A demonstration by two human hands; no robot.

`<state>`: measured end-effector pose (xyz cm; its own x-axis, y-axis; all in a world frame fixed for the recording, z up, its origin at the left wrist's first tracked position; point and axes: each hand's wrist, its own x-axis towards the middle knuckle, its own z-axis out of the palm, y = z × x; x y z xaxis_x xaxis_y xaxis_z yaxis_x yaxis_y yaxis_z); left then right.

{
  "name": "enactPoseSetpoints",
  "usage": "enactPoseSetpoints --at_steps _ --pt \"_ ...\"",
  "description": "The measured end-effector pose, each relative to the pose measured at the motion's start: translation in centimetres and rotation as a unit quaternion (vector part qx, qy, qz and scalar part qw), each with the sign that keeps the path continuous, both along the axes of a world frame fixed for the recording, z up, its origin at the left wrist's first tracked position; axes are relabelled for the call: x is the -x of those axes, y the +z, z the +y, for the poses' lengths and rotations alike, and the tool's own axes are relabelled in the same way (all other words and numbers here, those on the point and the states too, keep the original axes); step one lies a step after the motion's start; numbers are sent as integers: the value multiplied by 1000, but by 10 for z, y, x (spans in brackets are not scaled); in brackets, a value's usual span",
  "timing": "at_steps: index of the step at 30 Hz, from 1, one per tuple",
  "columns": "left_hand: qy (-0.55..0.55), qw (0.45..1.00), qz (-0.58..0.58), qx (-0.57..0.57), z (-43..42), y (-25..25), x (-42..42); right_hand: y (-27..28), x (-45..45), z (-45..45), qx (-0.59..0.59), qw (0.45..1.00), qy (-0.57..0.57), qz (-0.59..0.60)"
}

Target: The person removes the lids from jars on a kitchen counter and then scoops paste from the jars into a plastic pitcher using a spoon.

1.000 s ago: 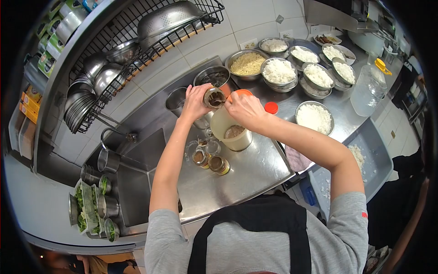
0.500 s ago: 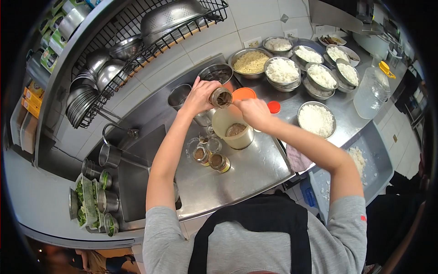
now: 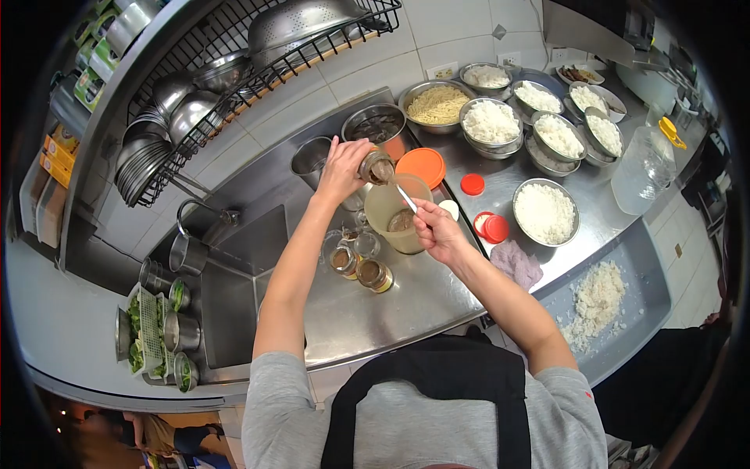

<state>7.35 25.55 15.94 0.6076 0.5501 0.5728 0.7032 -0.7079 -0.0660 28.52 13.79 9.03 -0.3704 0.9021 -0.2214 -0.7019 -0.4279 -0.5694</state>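
Note:
My left hand (image 3: 344, 168) is wrapped round a glass jar (image 3: 378, 166), tilted with its mouth to the right above a pale plastic container (image 3: 383, 211). Brownish paste shows in the jar's mouth. In my right hand (image 3: 440, 229) is a spoon with a white handle (image 3: 407, 198), its end near the jar's mouth and over the container. A brown mass lies in the bottom of the container. Just left of it on the steel counter stand jars with brown residue, one of them a yellow-labelled jar (image 3: 375, 276), beside clear empty-looking glass jars (image 3: 366, 246).
Several steel bowls of white rice (image 3: 544, 212) and a bowl of noodles (image 3: 437, 106) stand to the right and back. An orange lid (image 3: 420, 166), red lids (image 3: 494, 227) and a cloth (image 3: 516, 264) lie nearby. Left is a sink (image 3: 232, 313); lower right, a grey tub (image 3: 652, 270) with rice.
My right hand has drawn back from the jar's mouth, down and to the right, and the spoon handle now shows. The jar's mouth has turned further to the right. The view has shifted slightly.

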Motion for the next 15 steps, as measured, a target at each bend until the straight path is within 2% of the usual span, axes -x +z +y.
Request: enactPoseSetpoints --at_steps 1,3,4,5,6,7,8,9,11,13,15 --pt "23 1000 3 -4 -2 -4 4 -2 -4 -2 0 1000 1 -2" --pt "49 999 3 -7 -7 -10 13 -4 -15 -6 -79 984 -8 -161" --pt "75 996 -41 13 -10 -13 17 -5 -20 -7 -192 946 -49 -257" --pt "100 991 -84 32 -13 -15 20 -10 -24 -6 -191 946 -47 -257" --pt "117 986 -116 19 -16 -16 23 -9 -27 -8 -377 798 -194 -429" --pt "118 986 -116 20 -18 -16 25 -8 -29 -11 -522 563 -320 -555" --pt "121 975 -174 59 -21 -17 28 -9 -36 -23 -477 524 -229 -667" --pt "123 960 -231 98 -23 -18 31 -12 -36 -25 -474 526 -228 -668" --pt "108 956 -252 99 -24 -20 32 -15 -36 -26 -473 434 -167 -748" --pt "67 942 -311 105 -24 -23 35 -12 -33 -26 -474 431 -159 -751" --pt "70 942 -312 106 -25 -22 35 -10 -31 -25 -474 427 -153 -755"
